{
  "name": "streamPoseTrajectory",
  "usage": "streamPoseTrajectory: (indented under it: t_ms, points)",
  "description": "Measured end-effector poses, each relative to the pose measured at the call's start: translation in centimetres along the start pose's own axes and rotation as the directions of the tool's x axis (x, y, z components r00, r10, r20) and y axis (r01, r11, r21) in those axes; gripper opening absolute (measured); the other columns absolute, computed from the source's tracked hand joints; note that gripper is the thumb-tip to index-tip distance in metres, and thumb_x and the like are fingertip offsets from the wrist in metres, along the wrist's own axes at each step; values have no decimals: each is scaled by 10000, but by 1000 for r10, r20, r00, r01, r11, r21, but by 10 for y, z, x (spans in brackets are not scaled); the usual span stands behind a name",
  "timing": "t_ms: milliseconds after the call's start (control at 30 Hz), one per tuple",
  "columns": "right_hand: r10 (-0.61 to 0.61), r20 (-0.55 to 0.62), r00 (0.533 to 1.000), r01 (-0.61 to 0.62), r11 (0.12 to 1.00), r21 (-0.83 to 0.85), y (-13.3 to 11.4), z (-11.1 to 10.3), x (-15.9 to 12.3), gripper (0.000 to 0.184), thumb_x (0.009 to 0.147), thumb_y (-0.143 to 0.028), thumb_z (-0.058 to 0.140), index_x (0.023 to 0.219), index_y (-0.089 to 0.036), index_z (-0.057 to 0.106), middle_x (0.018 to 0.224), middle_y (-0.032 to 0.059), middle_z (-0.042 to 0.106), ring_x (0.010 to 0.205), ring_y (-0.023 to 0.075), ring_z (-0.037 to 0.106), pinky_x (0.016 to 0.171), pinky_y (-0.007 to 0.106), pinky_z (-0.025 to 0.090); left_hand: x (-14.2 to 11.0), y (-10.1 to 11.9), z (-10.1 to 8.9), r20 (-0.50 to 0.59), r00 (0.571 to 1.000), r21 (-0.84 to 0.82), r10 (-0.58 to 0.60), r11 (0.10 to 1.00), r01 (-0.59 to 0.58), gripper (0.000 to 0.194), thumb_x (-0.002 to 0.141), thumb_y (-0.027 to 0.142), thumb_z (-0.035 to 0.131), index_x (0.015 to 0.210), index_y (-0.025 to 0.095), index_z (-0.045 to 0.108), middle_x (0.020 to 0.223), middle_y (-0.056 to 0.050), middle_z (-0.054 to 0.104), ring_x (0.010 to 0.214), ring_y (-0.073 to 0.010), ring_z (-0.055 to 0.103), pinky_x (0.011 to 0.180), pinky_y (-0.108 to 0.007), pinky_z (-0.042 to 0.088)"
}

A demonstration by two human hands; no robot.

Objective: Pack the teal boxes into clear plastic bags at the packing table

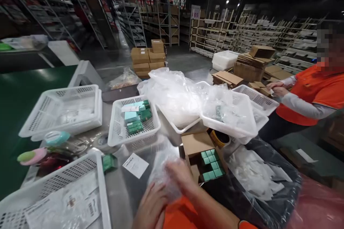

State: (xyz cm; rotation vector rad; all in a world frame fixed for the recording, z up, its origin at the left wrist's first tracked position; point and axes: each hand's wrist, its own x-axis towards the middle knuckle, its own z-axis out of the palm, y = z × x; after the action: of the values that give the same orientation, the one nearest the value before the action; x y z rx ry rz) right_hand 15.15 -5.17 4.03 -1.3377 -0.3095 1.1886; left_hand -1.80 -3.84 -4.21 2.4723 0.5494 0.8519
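Close to my body, both hands are on a crumpled piece of clear plastic wrapping (163, 154). My left hand (153, 200) holds its near left side, the fingers closed over the plastic. My right hand (180, 176) is somewhat blurred and closed on its right side. Whether anything lies inside the folds I cannot tell. Just left of the plastic, a printed white label sheet (135, 165) lies flat on the metal table (120, 182). To the right of my right hand, an open cardboard box (195, 144) contains several small green boxes (212, 164).
A white basket (113, 128) holds more green boxes. Other white baskets (99, 111) stand left, with a lone green box (109, 163) near one. A large clear plastic pile (174, 94) is behind. A black-lined bin (291, 186) and a co-worker in orange (306, 93) are right.
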Motion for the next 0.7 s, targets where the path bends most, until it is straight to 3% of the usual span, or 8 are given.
streamPoseTrajectory:
  t_ms: [100,167,267,333,400,467,533,700]
  points:
    - [-247,-123,961,234,966,-113,-76,-41,7,535,631,-483,757,1060,-191,628,998,48,688,926,211,608,880,342,474,-2,7,-30,-34,989,0,-142,990,142,226,876,158,451,936,260,644,964,-53,745,1053,-221,674,1042,-425,493]
    - [-633,-280,722,418,721,-553,-135,-75,13,540,726,-449,701,1164,-148,604,1075,113,688,956,246,619,888,411,466,-3,8,-49,-13,967,18,-254,967,255,171,898,186,462,910,247,621,938,-58,735,931,-202,691,889,-352,558]
    - [-855,-238,461,123,327,-937,-207,-120,31,587,783,-331,677,1294,-63,566,1189,253,659,1127,362,609,913,535,392,-10,-6,-68,-7,902,94,-432,897,431,208,911,227,404,831,227,596,860,-61,709,845,-211,677,784,-350,557]
    - [-825,14,565,139,78,-987,-224,-137,45,730,820,-498,617,1349,-8,500,1326,331,558,1301,424,478,919,595,337,-21,-26,-76,-49,804,178,-592,787,590,232,905,238,374,874,216,603,906,-71,709,894,-219,674,836,-363,540]
    - [-825,222,520,261,-94,-961,-214,-143,56,852,837,-682,468,1365,-13,493,1353,334,537,1359,426,413,968,628,309,-39,-51,-84,-154,604,274,-782,553,787,274,918,245,344,1004,200,600,1052,-90,698,1016,-211,655,913,-341,509]
    - [-790,260,556,348,-63,-935,-180,-141,62,844,819,-748,414,1349,-104,545,1316,298,580,1273,414,512,950,618,385,-62,-77,-90,-289,356,326,-889,258,909,333,928,241,331,1158,155,556,1206,-143,643,1132,-235,613,965,-351,477]
    - [-661,224,716,374,93,-923,-133,-134,66,756,787,-739,458,1260,-168,606,1218,255,645,1031,399,647,824,577,506,-86,-98,-91,-355,167,346,-920,37,937,403,894,254,427,1249,81,505,1281,-238,575,1199,-335,569,964,-441,466]
    - [-383,413,826,484,110,-868,-33,-113,69,449,827,-519,482,1095,-191,631,1159,163,673,1077,322,645,928,483,532,-127,-126,-91,-252,-48,437,-966,-159,885,342,758,156,574,1092,93,615,1145,-248,645,1095,-393,623,846,-460,488]
